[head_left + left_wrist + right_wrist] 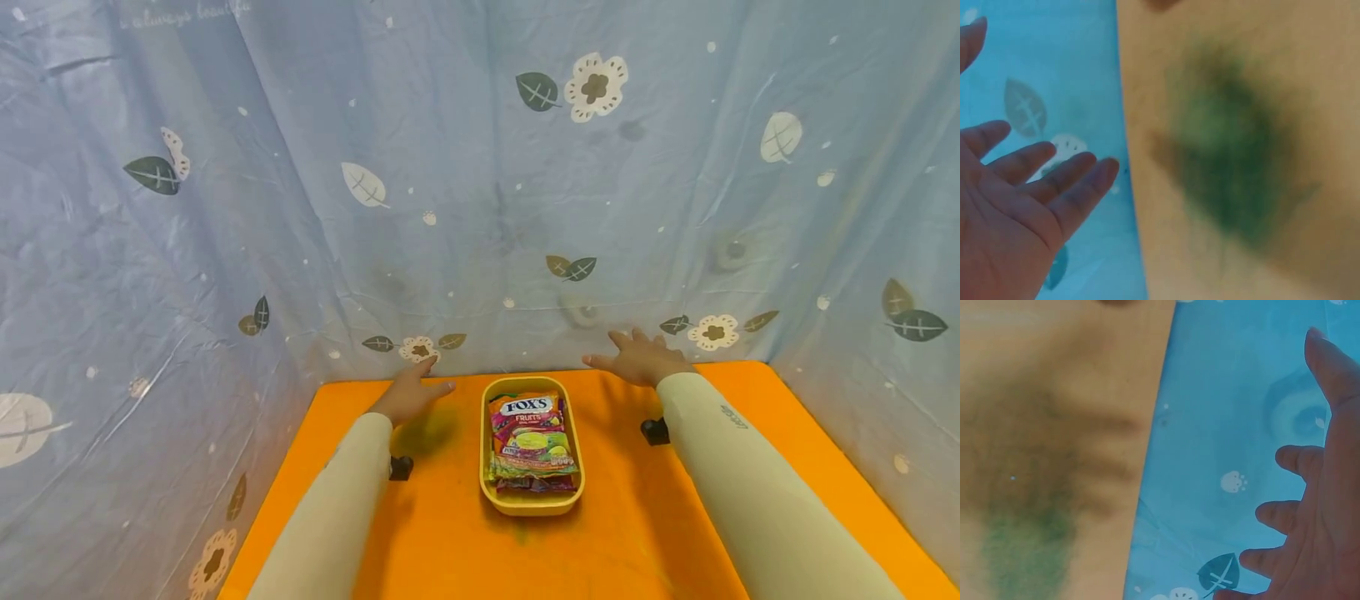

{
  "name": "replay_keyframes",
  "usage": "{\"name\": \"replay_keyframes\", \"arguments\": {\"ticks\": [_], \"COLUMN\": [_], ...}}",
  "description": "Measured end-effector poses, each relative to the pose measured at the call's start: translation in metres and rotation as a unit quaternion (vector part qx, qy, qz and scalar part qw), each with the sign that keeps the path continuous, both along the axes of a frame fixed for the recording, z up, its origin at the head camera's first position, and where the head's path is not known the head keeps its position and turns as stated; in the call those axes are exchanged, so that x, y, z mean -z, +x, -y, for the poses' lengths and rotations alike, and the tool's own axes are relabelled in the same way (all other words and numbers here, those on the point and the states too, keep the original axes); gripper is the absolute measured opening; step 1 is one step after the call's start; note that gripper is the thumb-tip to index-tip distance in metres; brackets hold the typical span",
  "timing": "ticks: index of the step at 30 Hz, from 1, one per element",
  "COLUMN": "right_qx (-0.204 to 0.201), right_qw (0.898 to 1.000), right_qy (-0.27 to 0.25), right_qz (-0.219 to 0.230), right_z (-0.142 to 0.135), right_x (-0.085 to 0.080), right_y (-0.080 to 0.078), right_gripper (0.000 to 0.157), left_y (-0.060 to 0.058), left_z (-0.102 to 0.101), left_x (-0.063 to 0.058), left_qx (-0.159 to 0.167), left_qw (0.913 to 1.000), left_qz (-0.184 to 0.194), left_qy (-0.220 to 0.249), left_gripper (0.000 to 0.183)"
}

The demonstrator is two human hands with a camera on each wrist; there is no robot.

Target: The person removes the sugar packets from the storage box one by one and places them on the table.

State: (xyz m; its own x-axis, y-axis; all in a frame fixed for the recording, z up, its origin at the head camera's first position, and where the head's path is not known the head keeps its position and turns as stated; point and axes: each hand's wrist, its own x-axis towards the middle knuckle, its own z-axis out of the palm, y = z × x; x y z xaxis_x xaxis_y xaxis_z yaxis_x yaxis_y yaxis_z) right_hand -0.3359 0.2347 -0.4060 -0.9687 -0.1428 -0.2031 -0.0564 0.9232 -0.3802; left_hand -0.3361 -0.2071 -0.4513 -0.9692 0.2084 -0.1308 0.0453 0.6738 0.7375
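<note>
A yellow rectangular tub [532,507] sits on the orange tabletop, its long sides running away from me. Inside lies a colourful bag of Fox's Fruits candy [531,442], with a purple wrapper edge [536,484] showing beneath it. To the left of the tub, my left hand [411,393] hovers near the table's far edge, fingers spread and holding nothing. My right hand [643,360] is held out on the other side, fingers apart, also without anything in it. Both wrist views show an outstretched left palm [1016,206] and right palm [1329,512].
A pale blue curtain [465,167] with leaf and flower prints hangs behind the table and along both sides. Small black wrist mounts [401,468] show under the sleeves. Greenish stains [1229,150] mark the orange tabletop [480,558].
</note>
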Motion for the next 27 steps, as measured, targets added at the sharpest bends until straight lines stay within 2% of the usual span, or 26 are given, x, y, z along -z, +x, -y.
{"name": "replay_keyframes", "arguments": {"ticks": [2, 4, 7, 10, 14, 21, 27], "right_qx": [-0.001, -0.002, -0.003, -0.007, -0.013, -0.022, -0.027], "right_qw": [1.000, 1.000, 1.000, 1.000, 0.999, 0.998, 0.993], "right_qy": [-0.005, -0.008, -0.014, -0.024, -0.037, -0.054, -0.116], "right_qz": [0.004, 0.006, 0.008, 0.011, 0.013, 0.000, 0.001], "right_z": [-0.001, -0.001, -0.002, -0.003, -0.002, 0.005, 0.011], "right_x": [0.003, 0.006, 0.011, 0.012, 0.013, 0.022, 0.028], "right_y": [0.001, 0.001, 0.002, 0.004, 0.008, 0.011, 0.018], "right_gripper": [0.118, 0.118, 0.116, 0.115, 0.112, 0.110, 0.107], "left_y": [0.006, 0.011, 0.017, 0.028, 0.043, 0.057, 0.072], "left_z": [-0.004, -0.008, -0.015, -0.026, -0.038, -0.057, -0.072], "left_x": [0.007, 0.017, 0.032, 0.044, 0.058, 0.086, 0.097], "left_qx": [-0.001, -0.001, -0.001, 0.004, -0.001, -0.021, -0.015], "left_qw": [0.9997, 0.9974, 0.9883, 0.9764, 0.9657, 0.9403, 0.9197], "left_qz": [0.003, 0.017, 0.044, 0.056, 0.064, 0.076, 0.082], "left_qy": [0.023, 0.069, 0.146, 0.209, 0.252, 0.331, 0.384], "left_gripper": [0.100, 0.098, 0.094, 0.088, 0.081, 0.083, 0.082]}}
